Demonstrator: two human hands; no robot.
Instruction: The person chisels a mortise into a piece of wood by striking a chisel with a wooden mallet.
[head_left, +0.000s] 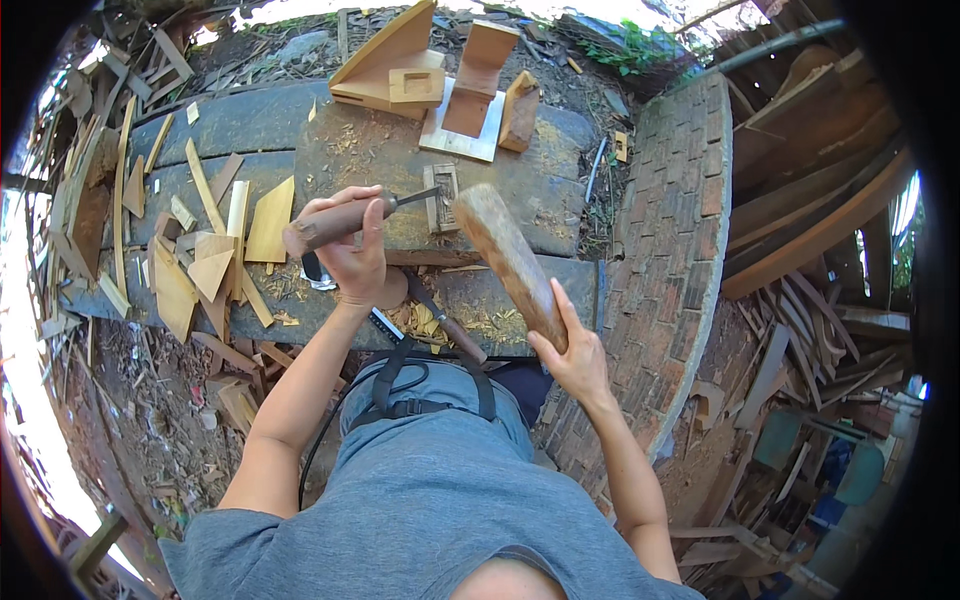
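Observation:
My left hand (352, 262) is closed around the brown wooden handle of a chisel (332, 224), held raised over the bench with its dark blade pointing right. The blade tip passes in front of a small wooden block with a rectangular recess (452, 182); whether they touch, I cannot tell. My right hand (577, 358) grips the lower end of a thick, worn wooden mallet (508, 255). Its upper end tilts left, close to the block and apart from the chisel. Below my left hand lies a second tool with a wooden handle (463, 340), among shavings.
Dark bench planks (250, 168) carry wood offcuts (205, 262) on the left. At the far side stand an angled wooden piece (385, 62), a small recessed block (416, 88) and a brown wooden stand (480, 70). A low brick wall (672, 210) runs along the right.

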